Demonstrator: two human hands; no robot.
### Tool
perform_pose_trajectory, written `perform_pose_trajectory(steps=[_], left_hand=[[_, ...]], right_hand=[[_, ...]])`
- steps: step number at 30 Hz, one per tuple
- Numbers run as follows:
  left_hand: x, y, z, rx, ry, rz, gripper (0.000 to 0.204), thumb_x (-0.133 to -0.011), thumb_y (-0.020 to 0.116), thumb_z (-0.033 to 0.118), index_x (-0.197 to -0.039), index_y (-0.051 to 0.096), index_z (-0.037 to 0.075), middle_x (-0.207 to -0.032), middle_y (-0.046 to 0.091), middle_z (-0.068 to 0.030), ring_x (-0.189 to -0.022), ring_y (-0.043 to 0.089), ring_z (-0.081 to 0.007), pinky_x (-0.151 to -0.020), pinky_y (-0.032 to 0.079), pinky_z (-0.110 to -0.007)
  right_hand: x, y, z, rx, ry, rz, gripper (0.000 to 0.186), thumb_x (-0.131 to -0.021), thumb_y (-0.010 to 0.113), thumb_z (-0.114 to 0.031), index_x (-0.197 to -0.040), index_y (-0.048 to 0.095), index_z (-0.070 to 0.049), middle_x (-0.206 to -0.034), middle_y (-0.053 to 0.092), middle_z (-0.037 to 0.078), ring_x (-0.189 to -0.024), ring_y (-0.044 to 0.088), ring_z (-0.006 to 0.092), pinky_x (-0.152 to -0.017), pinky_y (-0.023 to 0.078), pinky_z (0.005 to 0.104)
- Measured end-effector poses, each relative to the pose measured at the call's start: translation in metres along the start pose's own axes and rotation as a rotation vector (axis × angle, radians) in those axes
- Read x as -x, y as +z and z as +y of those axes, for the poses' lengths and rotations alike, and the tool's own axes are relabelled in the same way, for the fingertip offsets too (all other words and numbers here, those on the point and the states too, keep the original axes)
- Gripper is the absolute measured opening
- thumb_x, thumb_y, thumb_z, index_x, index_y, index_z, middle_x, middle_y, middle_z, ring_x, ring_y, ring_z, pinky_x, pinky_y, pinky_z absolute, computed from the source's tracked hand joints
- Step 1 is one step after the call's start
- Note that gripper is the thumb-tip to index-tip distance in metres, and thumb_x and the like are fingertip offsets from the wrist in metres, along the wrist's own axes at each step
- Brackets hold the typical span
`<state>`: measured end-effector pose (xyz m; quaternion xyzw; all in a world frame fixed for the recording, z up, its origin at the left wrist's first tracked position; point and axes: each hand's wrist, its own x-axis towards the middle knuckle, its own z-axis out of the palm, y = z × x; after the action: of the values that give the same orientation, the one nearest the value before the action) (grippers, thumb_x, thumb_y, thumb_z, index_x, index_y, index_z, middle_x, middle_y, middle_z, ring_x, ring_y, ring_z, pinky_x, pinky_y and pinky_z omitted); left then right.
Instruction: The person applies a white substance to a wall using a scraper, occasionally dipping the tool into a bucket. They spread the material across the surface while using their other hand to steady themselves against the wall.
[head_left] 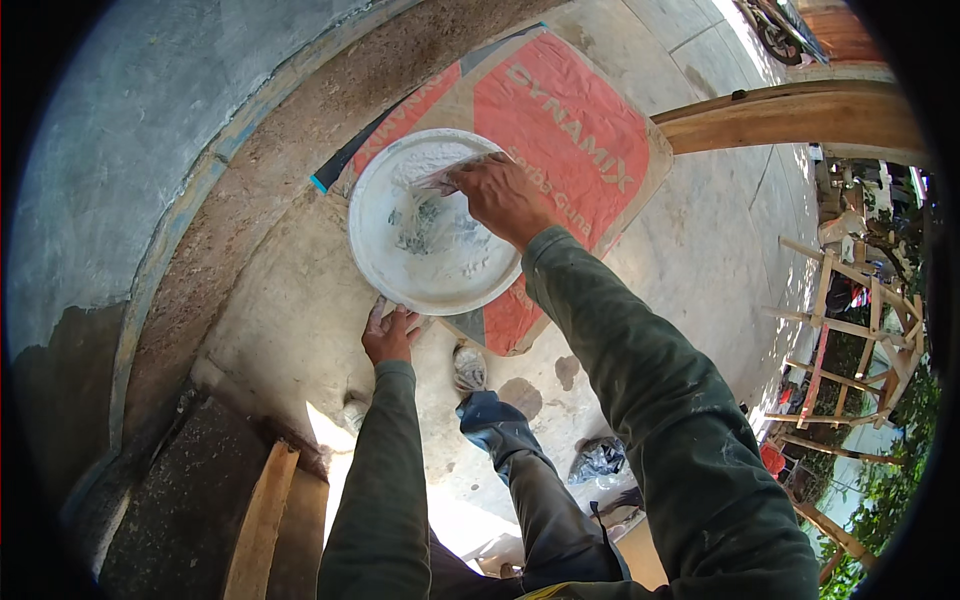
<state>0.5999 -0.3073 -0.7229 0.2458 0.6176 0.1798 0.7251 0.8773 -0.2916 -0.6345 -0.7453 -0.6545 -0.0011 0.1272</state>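
A round, shallow white basin (400,270) dusted with pale powder rests on a red and brown paper sack (560,130) lying on the concrete floor. My right hand (490,195) reaches into its upper right part, fingers bent together around something pale that I cannot make out. My left hand (392,330) grips the basin's near left rim from outside, thumb and fingers at the edge.
A grey wall (120,120) with a rough ledge runs along the left, wooden planks (260,510) at lower left. A timber beam (780,120) crosses at upper right, above wooden frames (840,330) and plants. My foot (470,368) and a dark plastic bag (597,460) are below the sack.
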Motion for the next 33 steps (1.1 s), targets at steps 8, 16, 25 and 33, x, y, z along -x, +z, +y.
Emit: perform_pose_trajectory(steps=[8, 16, 25, 33], left_hand=[[-0.002, 0.001, -0.004, -0.012, 0.019, -0.004, 0.056, -0.096, 0.067, 0.011, -0.148, 0.046, 0.002, -0.113, 0.071, -0.0139, -0.102, 0.070, -0.0266, -0.084, 0.058, -0.047], [-0.005, -0.001, -0.009, -0.016, 0.007, -0.001, 0.062, -0.096, 0.069, 0.015, -0.152, 0.043, 0.003, -0.113, 0.072, -0.0134, -0.104, 0.071, -0.0277, -0.084, 0.059, -0.044], [0.022, -0.045, 0.007, -0.067, 0.043, -0.035, 0.076, -0.098, 0.066, 0.016, -0.161, 0.023, 0.014, -0.144, 0.052, -0.0231, -0.123, 0.060, -0.0435, -0.091, 0.055, -0.059], [0.151, -0.306, 0.064, 0.029, 0.206, 0.414, 0.080, -0.094, 0.069, 0.023, -0.161, 0.025, 0.022, -0.143, 0.053, -0.0187, -0.117, 0.063, -0.0442, -0.083, 0.057, -0.059]], right_hand=[[0.008, 0.023, 0.005, 0.066, -0.030, -0.025, 0.017, -0.087, 0.057, -0.009, -0.093, 0.073, -0.012, -0.083, 0.070, 0.009, -0.083, 0.068, 0.0277, -0.079, 0.048, 0.0403], [0.021, 0.018, 0.003, 0.158, -0.063, -0.138, 0.014, -0.087, 0.059, -0.013, -0.088, 0.074, -0.013, -0.078, 0.069, 0.009, -0.073, 0.067, 0.0280, -0.070, 0.049, 0.0400], [0.064, -0.075, -0.022, -0.673, 0.578, -0.336, 0.030, -0.083, 0.060, -0.003, -0.110, 0.073, -0.004, -0.087, 0.073, 0.017, -0.084, 0.072, 0.0258, -0.084, 0.055, 0.0338], [0.103, -0.179, -0.135, -2.034, 0.945, -0.074, 0.034, -0.099, 0.058, -0.014, -0.130, 0.059, 0.002, -0.114, 0.070, 0.011, -0.099, 0.069, 0.0221, -0.091, 0.055, 0.0374]])
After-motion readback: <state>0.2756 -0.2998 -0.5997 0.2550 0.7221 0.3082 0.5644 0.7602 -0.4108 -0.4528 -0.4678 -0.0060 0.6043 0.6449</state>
